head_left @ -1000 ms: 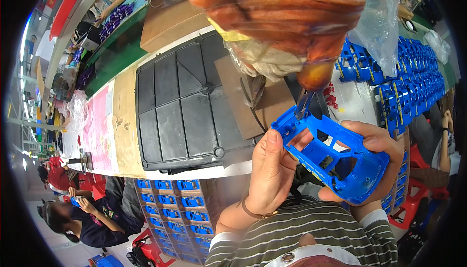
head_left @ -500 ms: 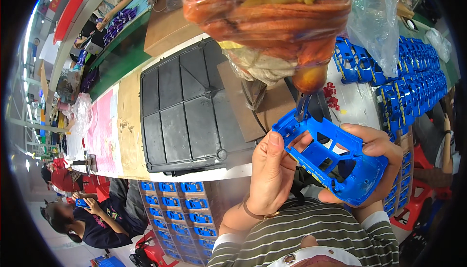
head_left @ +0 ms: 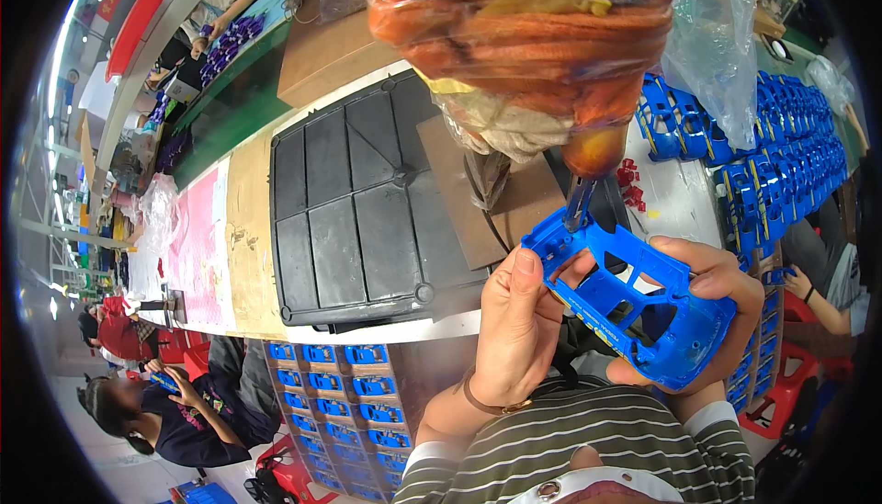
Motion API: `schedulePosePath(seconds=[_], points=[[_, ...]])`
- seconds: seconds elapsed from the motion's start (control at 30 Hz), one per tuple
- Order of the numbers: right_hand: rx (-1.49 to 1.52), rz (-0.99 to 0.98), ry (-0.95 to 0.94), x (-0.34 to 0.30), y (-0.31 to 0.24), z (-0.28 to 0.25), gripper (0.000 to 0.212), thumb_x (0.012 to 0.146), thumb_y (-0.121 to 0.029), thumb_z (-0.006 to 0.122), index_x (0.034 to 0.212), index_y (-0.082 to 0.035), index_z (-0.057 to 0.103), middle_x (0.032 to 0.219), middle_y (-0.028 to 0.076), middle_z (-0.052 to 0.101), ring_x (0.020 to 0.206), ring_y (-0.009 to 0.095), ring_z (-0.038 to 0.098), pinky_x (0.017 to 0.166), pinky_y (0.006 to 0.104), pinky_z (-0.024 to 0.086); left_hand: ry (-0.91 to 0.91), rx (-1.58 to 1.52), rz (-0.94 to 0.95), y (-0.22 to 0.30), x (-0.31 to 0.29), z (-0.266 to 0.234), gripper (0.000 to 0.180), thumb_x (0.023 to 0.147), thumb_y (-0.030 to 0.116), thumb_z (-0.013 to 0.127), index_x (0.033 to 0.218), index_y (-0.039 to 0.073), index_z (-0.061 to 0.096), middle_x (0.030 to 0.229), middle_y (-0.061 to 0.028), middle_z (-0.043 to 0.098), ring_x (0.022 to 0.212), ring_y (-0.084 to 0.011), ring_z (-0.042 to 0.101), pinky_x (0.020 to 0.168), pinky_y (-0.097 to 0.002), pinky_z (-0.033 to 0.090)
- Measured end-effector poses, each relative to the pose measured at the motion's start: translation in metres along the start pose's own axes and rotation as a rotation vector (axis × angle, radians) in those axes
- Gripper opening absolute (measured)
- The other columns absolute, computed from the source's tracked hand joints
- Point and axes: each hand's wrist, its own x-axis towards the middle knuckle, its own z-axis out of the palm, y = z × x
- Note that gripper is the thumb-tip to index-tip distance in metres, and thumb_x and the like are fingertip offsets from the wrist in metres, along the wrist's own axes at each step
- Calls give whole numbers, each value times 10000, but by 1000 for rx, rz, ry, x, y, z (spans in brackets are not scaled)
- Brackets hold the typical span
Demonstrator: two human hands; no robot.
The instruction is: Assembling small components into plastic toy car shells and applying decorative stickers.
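A blue toy car body shell (head_left: 691, 320) with open window holes is held tilted between both my hands. My left hand (head_left: 514, 339) grips its left end, thumb on the upper edge. My right hand (head_left: 740, 297) wraps round its right end, thumb at the far side and fingers partly hidden beneath. Over the shell's left end a slim metal tool tip (head_left: 578, 205) comes down from an orange cloth-wrapped tool (head_left: 524, 40) under clear plastic. The tip appears to touch the shell's far inner edge; exact contact is too small to tell.
A black ribbed plastic lid (head_left: 367, 219) lies left of the tool, beside brown cardboard (head_left: 469, 196). Small red parts (head_left: 631, 187) lie behind the shell. Rows of blue car shells (head_left: 781, 187) stand at right. A compartmented box (head_left: 335, 403) holds more. Co-workers sit left and right.
My hands, the shell and the tool keep their places relative to each other; the view has shifted slightly. At right, a co-worker's hand has come inward beside a blue piece.
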Motion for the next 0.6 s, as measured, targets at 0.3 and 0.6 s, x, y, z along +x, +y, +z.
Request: schedulePosePath(seconds=[0.3, 0.6], points=[[-106, 74, -44, -7, -3, -5, 876, 454, -337, 910, 1090, -132, 343, 1129, 191, 524, 987, 266, 577, 826, 362, 501, -3, -3, 7, 1, 1, 2, 746, 776, 644, 536, 1220, 48, 481, 1125, -123, 555, 1051, -215, 532, 913, -424, 461], [-95, 29, -46, -4, -3, -4, 890, 458, -401, 890, 1090, -128, 327, 1124, 186, 530, 985, 264, 575, 834, 352, 495, -10, -35, 21, 1, -1, 1, 643, 835, 556, 514, 1199, 26, 494, 1085, -107, 600, 1029, -184, 562, 901, -368, 471]])
